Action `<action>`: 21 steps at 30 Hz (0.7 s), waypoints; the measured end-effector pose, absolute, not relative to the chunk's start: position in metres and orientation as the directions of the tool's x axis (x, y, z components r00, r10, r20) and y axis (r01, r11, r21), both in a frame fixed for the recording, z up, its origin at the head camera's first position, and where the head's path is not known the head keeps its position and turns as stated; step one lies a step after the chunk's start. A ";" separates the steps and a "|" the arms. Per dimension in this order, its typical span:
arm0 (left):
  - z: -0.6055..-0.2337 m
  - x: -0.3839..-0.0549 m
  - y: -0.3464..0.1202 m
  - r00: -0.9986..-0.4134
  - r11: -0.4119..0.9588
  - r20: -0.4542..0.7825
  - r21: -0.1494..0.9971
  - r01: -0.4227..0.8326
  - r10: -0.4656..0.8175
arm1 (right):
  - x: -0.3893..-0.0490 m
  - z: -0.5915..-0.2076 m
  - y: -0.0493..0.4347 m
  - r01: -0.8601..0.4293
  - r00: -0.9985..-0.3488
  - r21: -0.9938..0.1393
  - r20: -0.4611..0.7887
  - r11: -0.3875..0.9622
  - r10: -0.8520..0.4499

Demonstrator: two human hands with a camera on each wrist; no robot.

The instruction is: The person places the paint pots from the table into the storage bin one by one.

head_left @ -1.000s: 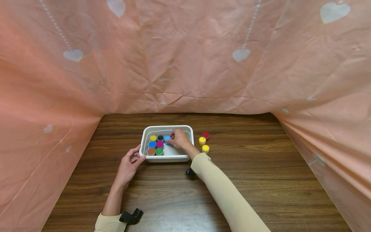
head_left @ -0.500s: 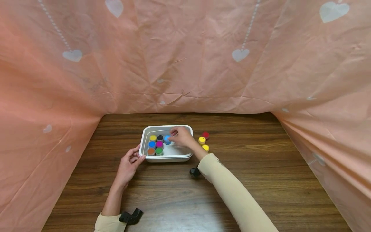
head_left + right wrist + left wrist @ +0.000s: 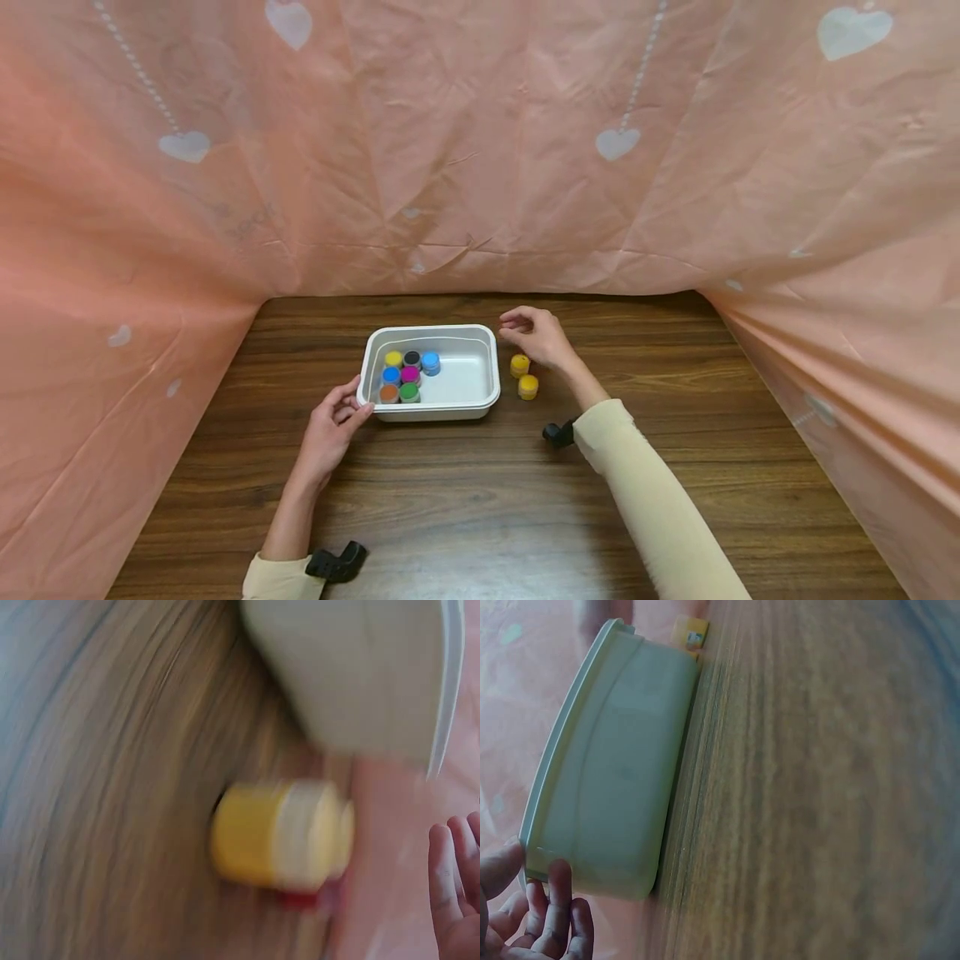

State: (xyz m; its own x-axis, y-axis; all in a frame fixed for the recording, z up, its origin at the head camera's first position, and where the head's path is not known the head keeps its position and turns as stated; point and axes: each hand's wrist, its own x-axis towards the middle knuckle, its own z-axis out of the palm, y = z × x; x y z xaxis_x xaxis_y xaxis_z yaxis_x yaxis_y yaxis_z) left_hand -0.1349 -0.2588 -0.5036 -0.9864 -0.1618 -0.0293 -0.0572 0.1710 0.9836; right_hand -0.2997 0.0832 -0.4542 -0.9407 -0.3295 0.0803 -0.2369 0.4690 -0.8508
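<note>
At the near left corner of a white plastic tub (image 3: 429,407), my left hand (image 3: 330,429) pinches the rim, thumb on top and fingers beneath. Inside the tub stand several small paint pots with coloured lids, among them a light blue pot (image 3: 431,362), a black pot (image 3: 412,359) and a green pot (image 3: 408,392). Just right of the tub, my right hand (image 3: 538,337) hovers with relaxed fingers and nothing between them. Two yellow pots (image 3: 528,387) stand on the table below it. A red pot (image 3: 301,900) shows partly behind the yellow in the right wrist view; the hand hides it from the head view.
The wooden table (image 3: 450,500) is bordered at the back and both sides by a pink cloth (image 3: 480,167) with white hearts. Black wrist mounts sit on both forearms, the left mount (image 3: 337,563) low over the table.
My right hand has let go of the light blue pot in the tub and moved right, out over the pots on the table. The left hand has kept its hold on the rim.
</note>
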 end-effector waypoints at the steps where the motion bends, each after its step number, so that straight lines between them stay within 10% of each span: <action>1: -0.504 -0.135 -0.259 -0.987 0.171 -0.028 0.984 -0.056 -0.160 | -0.302 -0.458 0.092 -0.219 -0.948 -0.852 0.071 0.474 -0.310; 21: -0.506 -0.135 -0.261 -0.988 0.190 -0.009 0.981 -0.039 -0.155 | -0.311 -0.499 0.133 -0.026 -0.941 -0.863 -0.150 0.504 -0.304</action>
